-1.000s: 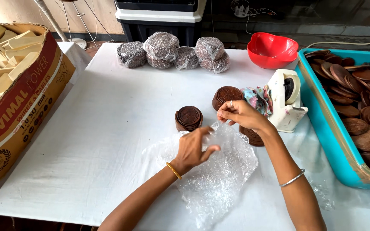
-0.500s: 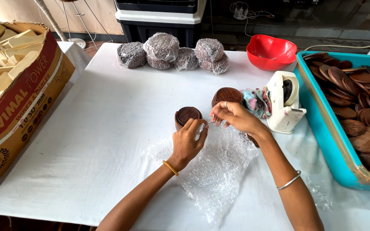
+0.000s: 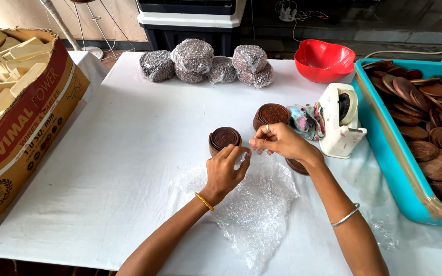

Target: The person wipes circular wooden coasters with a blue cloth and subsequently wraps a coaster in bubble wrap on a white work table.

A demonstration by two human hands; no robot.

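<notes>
Brown disc stack (image 3: 224, 140), touching left hand (image 3: 225, 172) fingertips

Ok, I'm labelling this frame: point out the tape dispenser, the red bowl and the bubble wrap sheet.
tape dispenser (image 3: 339, 122): head view, on its white body.
red bowl (image 3: 324, 60): head view, on its inside.
bubble wrap sheet (image 3: 254, 214): head view, on its middle.

Left hand (image 3: 225, 171): forearm raised from lower frame, wrist bent, fingers curled inward, pinching. Right hand (image 3: 282, 141): forearm angled from lower right, fingers bunched, tips leftward.
</notes>
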